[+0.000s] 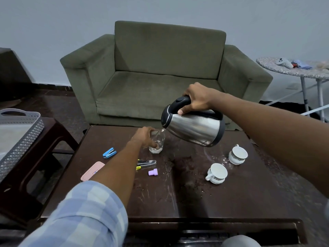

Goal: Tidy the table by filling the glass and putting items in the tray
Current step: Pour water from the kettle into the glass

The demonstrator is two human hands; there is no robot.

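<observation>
A clear glass (159, 143) stands upright on the dark wooden table (187, 196), with my left hand (143, 137) wrapped around its left side. My right hand (196, 100) grips the black handle of a steel kettle (193, 128), which is tilted left with its spout over the glass rim. A thin stream of water runs into the glass, and a little water lies at its bottom. The grey perforated tray (25, 138) rests on a stool at the far left, apart from both hands.
On the table lie a blue stapler (109, 152), a pink case (92, 171), a metal tool with yellow trim (146, 163), a purple cap (153, 172) and two white cups (217, 173) (238, 155). A green sofa (165, 77) stands behind; an ironing board (299, 68) is right.
</observation>
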